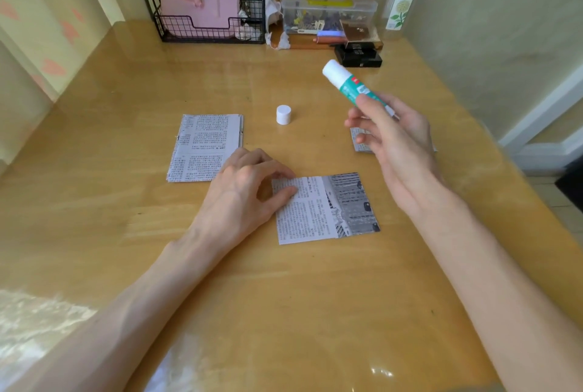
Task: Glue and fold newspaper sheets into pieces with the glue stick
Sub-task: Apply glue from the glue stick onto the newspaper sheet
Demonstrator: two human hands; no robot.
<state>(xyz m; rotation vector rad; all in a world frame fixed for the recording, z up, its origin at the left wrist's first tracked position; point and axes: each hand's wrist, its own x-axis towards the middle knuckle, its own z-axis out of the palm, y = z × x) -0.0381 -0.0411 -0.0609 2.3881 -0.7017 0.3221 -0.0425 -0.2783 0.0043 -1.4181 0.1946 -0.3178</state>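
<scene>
The right hand (397,145) is raised above the wooden table (284,297), its thumb and fingers pinching the lower end of a green-and-white glue stick (353,85); the stick is uncapped and tilts up and to the left, its white tip pointing away from the person; the other fingers are loosely spread below it. The white cap (283,114) stands upright on the table, left of that hand and apart from every paper.

The left hand (249,189) rests on the table with its fingers bent; thumb and fingertips pinch the upper-left corner of a folded newspaper piece (328,208), which lies flat in the middle, below and left of the raised glue stick. A second folded newspaper piece (205,147) lies just beyond the left hand; a third newspaper piece (359,139) is mostly hidden behind the right hand.

At the table's far edge stand a black wire basket (211,28) and a clear plastic box (328,12).
</scene>
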